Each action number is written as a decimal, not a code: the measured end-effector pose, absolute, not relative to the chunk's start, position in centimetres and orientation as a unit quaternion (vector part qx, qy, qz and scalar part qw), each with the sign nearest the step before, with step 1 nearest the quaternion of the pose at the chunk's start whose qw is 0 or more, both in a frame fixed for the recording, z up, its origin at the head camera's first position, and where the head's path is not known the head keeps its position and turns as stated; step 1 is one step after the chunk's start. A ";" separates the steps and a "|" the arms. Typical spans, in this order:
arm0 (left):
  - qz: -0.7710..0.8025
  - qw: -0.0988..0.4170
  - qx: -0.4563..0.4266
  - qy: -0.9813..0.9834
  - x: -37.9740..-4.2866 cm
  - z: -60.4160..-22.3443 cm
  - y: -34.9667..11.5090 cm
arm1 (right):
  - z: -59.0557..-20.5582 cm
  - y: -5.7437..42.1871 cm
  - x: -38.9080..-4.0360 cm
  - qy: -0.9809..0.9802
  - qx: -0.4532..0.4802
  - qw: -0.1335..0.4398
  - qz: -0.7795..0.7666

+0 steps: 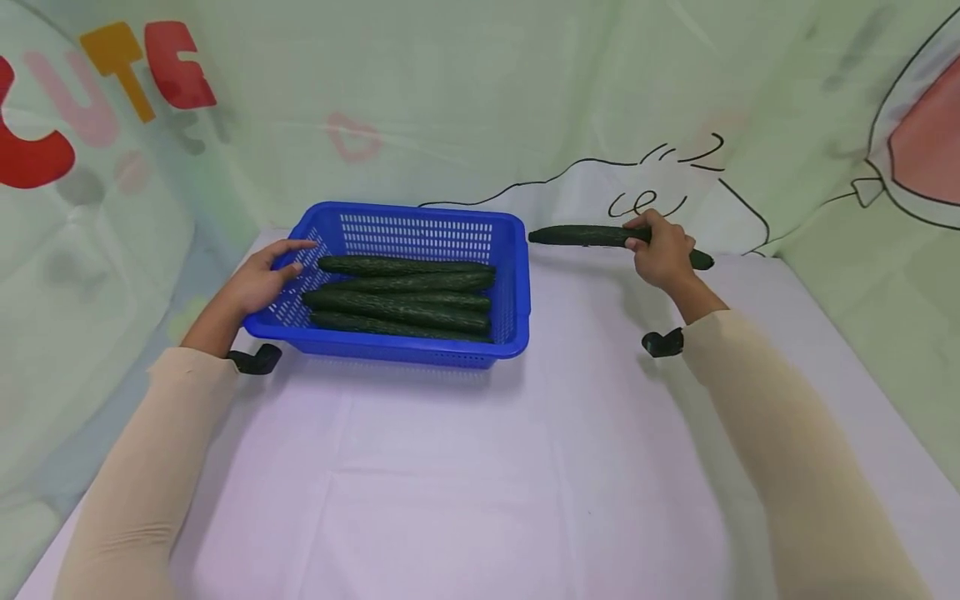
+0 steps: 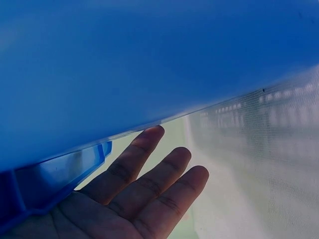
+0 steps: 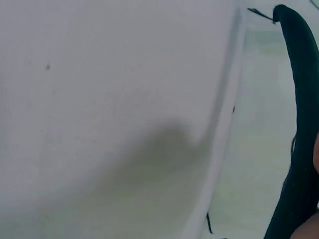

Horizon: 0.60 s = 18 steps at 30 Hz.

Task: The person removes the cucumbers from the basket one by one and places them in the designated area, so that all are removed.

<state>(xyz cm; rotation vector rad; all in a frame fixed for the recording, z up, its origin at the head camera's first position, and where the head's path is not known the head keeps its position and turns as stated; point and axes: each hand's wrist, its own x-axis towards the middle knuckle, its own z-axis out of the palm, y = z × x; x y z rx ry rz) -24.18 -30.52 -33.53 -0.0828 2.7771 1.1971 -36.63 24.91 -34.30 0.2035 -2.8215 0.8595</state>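
A blue plastic basket (image 1: pixel 405 343) with slotted walls stands left of centre in the head view. Inside it lie several long dark green cucumbers (image 1: pixel 397 310), side by side. My left hand (image 1: pixel 258 279) holds the basket's left rim, its thumb and a finger reaching over the edge. In the left wrist view, three fairly straight fingers (image 2: pixel 167 186) of that hand show outside the basket wall. To the right of the basket, my right hand (image 1: pixel 660 248) grips another cucumber (image 1: pixel 581 236) above the table; part of this cucumber (image 3: pixel 301 89) fills the right wrist view's right edge.
A white cloth covers the table (image 1: pixel 450 467). Behind it hangs a pale green backdrop (image 1: pixel 465 92) with printed letters and drawings. Dark wrist-worn devices (image 1: pixel 663 342) sit under both forearms.
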 end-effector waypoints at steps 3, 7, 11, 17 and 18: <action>0.396 0.056 -0.028 0.916 -24.2 -33.6 -30.5 | -35.2 25.1 -37.3 -0.956 0.088 0.056 0.273; 0.395 0.054 -0.026 0.917 -24.1 -33.6 -30.5 | -36.1 25.3 -38.0 -0.958 0.105 0.011 0.266; 0.394 0.054 -0.024 0.917 -24.1 -33.6 -30.5 | -36.7 25.4 -38.4 -0.958 0.107 -0.003 0.268; 0.396 0.051 -0.028 0.917 -24.3 -33.7 -30.5 | -37.2 25.5 -38.7 -0.959 0.098 -0.008 0.267; 0.396 0.050 -0.027 0.917 -24.2 -33.7 -30.5 | -37.3 25.5 -38.7 -0.959 0.096 -0.010 0.267</action>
